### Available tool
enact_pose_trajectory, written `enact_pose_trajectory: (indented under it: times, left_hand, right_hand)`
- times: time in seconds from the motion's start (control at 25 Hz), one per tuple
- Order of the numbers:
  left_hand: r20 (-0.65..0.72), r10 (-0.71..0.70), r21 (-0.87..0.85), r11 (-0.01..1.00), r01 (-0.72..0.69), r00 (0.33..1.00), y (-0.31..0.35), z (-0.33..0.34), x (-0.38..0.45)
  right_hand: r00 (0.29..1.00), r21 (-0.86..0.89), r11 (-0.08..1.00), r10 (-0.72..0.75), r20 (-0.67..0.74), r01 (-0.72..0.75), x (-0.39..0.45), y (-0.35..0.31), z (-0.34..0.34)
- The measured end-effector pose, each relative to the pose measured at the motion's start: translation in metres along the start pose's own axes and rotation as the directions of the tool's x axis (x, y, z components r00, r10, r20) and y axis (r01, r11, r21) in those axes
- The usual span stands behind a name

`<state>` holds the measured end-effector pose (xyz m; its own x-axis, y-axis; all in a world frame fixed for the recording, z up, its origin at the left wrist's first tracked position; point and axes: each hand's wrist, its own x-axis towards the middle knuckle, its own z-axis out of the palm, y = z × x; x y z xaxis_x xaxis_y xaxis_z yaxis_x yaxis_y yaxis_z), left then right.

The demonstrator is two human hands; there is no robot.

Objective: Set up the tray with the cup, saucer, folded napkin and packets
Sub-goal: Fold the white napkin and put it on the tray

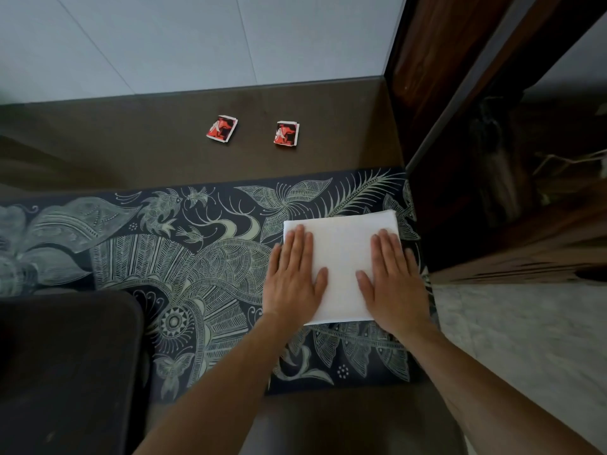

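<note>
A white folded napkin lies flat on a dark patterned cloth at the right of the table. My left hand presses on the napkin's left edge with straight fingers. My right hand lies flat on its right side. Two red and black packets sit apart on the brown table beyond the cloth, one at the left, the other at the right. A dark flat object, possibly the tray, fills the lower left. No cup or saucer is in view.
A dark wooden frame rises right beside the napkin on the right. A pale wall closes the table's far edge. Pale floor shows at the lower right.
</note>
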<state>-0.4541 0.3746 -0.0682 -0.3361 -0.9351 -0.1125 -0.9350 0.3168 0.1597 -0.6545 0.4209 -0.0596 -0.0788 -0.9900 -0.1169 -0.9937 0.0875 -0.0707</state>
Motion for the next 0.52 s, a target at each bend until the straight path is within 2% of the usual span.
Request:
enact_pose_trajectory:
  times: [0.28,0.44,0.52]
  left_hand:
    - [0.056,0.008,0.029,1.000,-0.010,0.998,-0.022,-0.008,-0.007]
    - [0.027,0.140,0.050,0.989,-0.142,0.990,-0.047,-0.033,0.018]
    - [0.083,0.161,0.015,0.986,-0.163,0.983,-0.056,-0.050,0.046]
  right_hand:
    - [0.999,0.038,0.999,0.022,0.032,-0.023,-0.011,0.012,-0.005]
    - [0.999,0.088,0.996,0.018,-0.046,-0.014,0.012,0.015,-0.029]
    - [0.999,0.089,0.996,-0.003,-0.041,0.007,0.038,0.018,-0.041]
